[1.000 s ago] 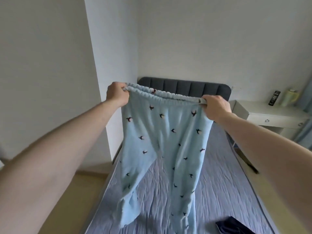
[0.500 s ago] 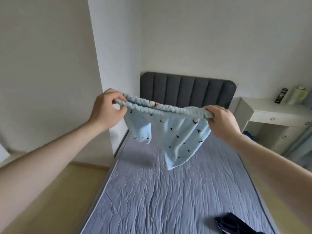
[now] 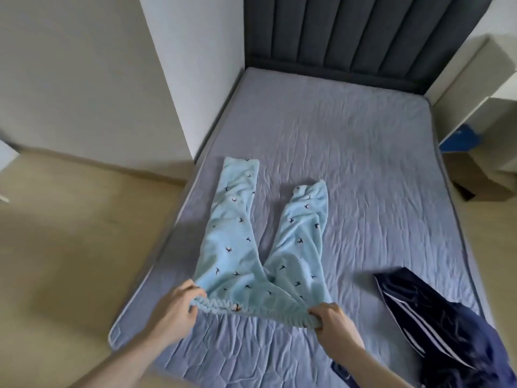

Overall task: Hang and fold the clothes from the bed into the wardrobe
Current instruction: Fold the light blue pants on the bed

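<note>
Light blue fleece trousers (image 3: 253, 247) with small dark bird prints lie spread on the bed (image 3: 363, 169), legs pointing toward the headboard and slightly apart. My left hand (image 3: 179, 309) grips the left end of the elastic waistband. My right hand (image 3: 334, 317) grips the right end. The waistband is stretched between them near the bed's foot. A dark navy garment (image 3: 436, 326) with white stripes lies crumpled at the bed's right near corner.
A dark grey padded headboard (image 3: 363, 37) stands at the far end. A white wall corner (image 3: 195, 79) juts in beside the bed's left edge. A white bedside unit (image 3: 475, 102) stands at the right, a cardboard box (image 3: 486, 177) on the wooden floor (image 3: 70, 233) beside it.
The trousers went from held up in the air, legs flung forward, to lying flat on the bed. Both hands came down with the waistband, and my view tilted downward.
</note>
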